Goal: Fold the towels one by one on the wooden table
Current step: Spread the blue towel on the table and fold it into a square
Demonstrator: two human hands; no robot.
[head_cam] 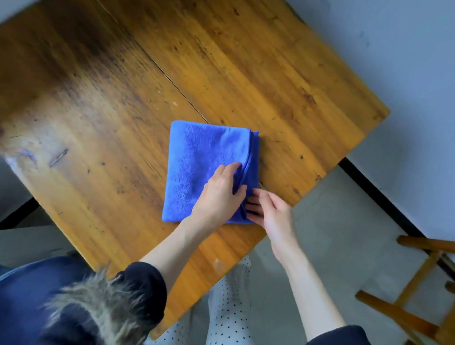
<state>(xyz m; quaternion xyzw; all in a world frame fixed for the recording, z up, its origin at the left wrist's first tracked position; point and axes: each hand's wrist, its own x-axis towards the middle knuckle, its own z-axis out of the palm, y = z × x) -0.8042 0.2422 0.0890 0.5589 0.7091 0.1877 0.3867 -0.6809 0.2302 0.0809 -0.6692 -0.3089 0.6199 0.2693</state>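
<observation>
**One blue towel, nearly squared off**

One folded blue terry towel (206,170) lies on the worn wooden table (146,78), close to its near right edge, already down to a compact rectangle with its layered edges stacked along the right side. I read my left hand (222,197) as resting flat on top, fingers fairly straight with the tips curling slightly into a crease, probably to pin the layers so they don't slide. My right hand (268,212) sits at the towel's near right corner, fingers bent against the stacked edges; whether it pinches the cloth or only nudges it, I cannot tell. I judge this a tidying step. A wooden chair (433,295) stands off to the right.
</observation>
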